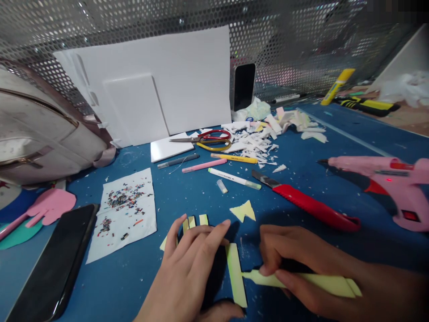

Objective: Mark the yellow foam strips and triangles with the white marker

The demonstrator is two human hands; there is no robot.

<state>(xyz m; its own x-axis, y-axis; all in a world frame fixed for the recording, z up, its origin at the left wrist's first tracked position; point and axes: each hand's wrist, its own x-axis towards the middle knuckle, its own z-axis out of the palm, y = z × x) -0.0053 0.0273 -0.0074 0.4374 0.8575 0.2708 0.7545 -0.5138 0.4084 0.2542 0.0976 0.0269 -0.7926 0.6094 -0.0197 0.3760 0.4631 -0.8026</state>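
Holding highlighter against strip (right hand)

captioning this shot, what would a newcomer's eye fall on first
Probably the right hand at lower right, gripping a yellow-green marker whose tip is at a similarly coloured strip, with the left hand spread beside it. Next might come the pink glue gun at the right edge and the red-handled knife to its left. Behind, a large white board stands before perforated metal.
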